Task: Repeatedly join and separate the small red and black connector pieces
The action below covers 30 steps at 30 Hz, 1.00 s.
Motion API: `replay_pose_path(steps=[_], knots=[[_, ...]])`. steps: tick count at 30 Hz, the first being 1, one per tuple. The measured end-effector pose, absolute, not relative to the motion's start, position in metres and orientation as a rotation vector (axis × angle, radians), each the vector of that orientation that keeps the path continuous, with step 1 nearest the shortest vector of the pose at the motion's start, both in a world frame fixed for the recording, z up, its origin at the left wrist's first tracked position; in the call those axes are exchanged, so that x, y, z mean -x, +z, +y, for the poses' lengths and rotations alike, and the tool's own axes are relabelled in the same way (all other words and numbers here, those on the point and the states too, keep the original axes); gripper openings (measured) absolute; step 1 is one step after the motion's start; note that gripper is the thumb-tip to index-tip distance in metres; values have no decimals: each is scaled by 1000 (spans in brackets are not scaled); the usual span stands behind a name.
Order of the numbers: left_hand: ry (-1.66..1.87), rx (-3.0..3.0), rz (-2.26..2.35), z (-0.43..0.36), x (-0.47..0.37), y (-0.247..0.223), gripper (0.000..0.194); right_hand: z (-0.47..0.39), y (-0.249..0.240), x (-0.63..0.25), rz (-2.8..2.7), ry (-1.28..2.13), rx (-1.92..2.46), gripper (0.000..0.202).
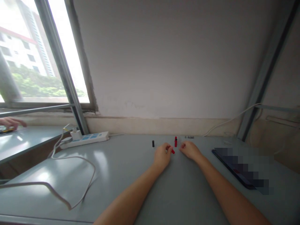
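Observation:
My left hand [162, 154] is closed, its fingertips pinching a small red tube-like piece [173, 151] that points down to the right. My right hand [190, 150] is just to the right, fingers pinched together; whatever may be between them is hidden or too small to make out. Between and beyond both hands, an upright red cylinder [175, 143] with a dark band stands on the grey tabletop [131, 181]. A short black cylinder [153, 143] stands to the left of my left hand. Behind my right hand lie several tiny dark pieces [189, 137].
A white power strip [86, 139] with a plugged-in adapter and a looping cable [92, 175] is at the left. A dark flat device [234, 168], partly blurred out, lies at the right. Another person's hand [11, 122] is over the neighbouring table. Metal posts frame both sides.

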<state>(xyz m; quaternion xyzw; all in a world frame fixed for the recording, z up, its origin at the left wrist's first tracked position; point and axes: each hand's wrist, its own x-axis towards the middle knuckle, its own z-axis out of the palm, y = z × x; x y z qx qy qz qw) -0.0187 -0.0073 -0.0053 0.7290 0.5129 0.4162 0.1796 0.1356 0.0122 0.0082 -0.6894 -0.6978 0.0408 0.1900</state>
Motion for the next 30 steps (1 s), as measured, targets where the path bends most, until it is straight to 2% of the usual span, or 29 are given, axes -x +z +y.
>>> replay_pose_path(steps=[7,16,26,30], knots=[[947,-2207,1527,1,6,-2,23,16,-1,-136,-1956,120,1951,11],[933,-2244,1661,18,-9,2,26,14,0,-134,-1966,140,1946,11],[872,-2303,1651,28,-11,-12,7,15,-1,-134,-1971,115,1942,11],[931,-2195,1673,31,-12,-15,8,16,-2,-134,-1953,117,1935,12]])
